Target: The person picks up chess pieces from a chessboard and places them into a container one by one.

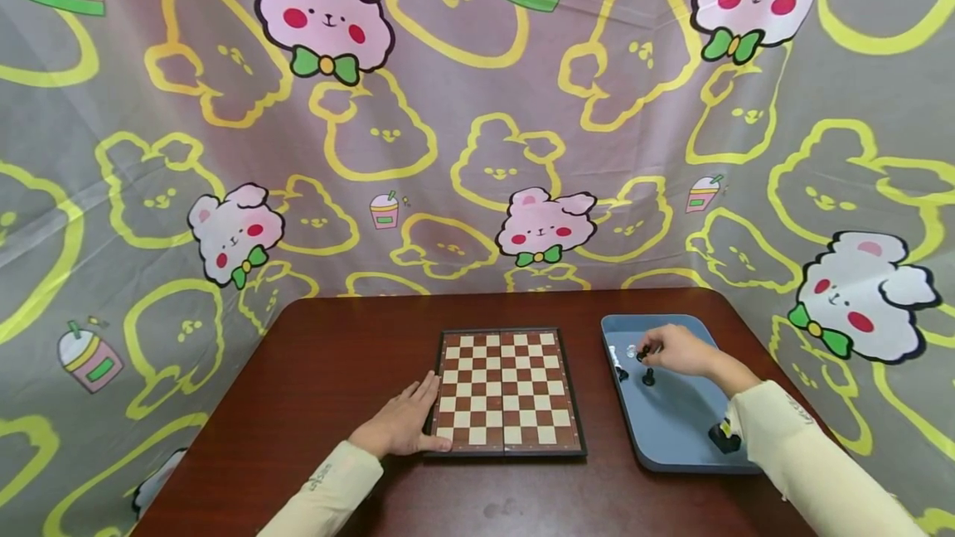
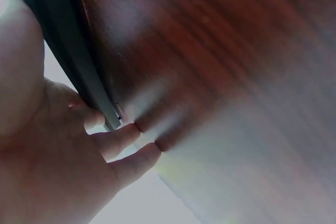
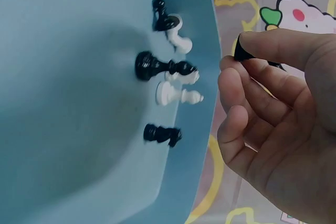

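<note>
A chessboard (image 1: 501,392) with cream and brown squares lies on the table. My left hand (image 1: 403,421) rests along its left edge, fingers extended and thumb at the near-left corner; the left wrist view shows the board's dark side (image 2: 79,51) beside the fingers. Over the blue tray (image 1: 671,433), my right hand (image 1: 681,352) pinches a black chess piece (image 3: 240,50) between thumb and fingers, which hide most of it, so its kind is unclear. Below in the tray are a tall black chess piece (image 3: 157,67), a black knight (image 3: 163,134) and white pieces, one a white chess piece (image 3: 176,94).
Near the tray's front right, partly behind the right sleeve (image 1: 813,446), sits a black object (image 1: 724,437) with a bit of yellow. The dark brown table (image 1: 336,355) extends left of the board. A patterned cloth (image 1: 448,172) hangs behind and at both sides.
</note>
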{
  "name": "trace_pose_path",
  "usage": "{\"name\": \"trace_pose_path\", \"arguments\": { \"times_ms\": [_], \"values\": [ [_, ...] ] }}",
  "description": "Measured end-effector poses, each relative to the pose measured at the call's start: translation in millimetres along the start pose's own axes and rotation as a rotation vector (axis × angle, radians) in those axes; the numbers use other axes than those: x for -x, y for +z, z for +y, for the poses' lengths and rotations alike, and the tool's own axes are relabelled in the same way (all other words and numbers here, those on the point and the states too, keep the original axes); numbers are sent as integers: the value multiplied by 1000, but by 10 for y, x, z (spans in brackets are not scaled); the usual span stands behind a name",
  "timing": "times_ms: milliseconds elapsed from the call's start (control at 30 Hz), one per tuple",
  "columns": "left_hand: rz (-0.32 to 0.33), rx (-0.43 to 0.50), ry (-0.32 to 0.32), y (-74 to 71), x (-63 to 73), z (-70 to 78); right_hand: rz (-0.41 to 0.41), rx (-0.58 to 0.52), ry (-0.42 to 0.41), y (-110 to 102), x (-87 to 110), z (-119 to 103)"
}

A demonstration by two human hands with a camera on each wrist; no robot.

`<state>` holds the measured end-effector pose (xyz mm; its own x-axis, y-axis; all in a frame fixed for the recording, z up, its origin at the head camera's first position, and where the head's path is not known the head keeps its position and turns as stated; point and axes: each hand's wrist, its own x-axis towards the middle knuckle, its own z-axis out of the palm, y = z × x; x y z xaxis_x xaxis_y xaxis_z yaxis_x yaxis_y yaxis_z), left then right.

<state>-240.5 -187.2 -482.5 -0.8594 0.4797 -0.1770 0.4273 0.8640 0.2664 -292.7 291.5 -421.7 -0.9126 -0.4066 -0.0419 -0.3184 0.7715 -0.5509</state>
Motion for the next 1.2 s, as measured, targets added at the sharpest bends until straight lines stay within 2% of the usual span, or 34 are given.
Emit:
{"name": "trace_pose_path", "arguments": {
  "times_ms": [200, 600, 833, 1000, 1200],
  "values": [
    [10, -8, 11, -13, -5, 2, -25, -3, 13, -26, 55, 116],
    [11, -4, 10, -21, -7, 12, -26, 30, 82, -19, 102, 256],
    [7, 1, 4, -11, -9, 11, -16, 49, 48, -5, 117, 287],
    [9, 11, 0, -8, -3, 7, -34, 25, 113, -1, 121, 283],
    [19, 6, 9, 3, -1, 7, -68, 0, 154, -9, 172, 326]
  ]
}}
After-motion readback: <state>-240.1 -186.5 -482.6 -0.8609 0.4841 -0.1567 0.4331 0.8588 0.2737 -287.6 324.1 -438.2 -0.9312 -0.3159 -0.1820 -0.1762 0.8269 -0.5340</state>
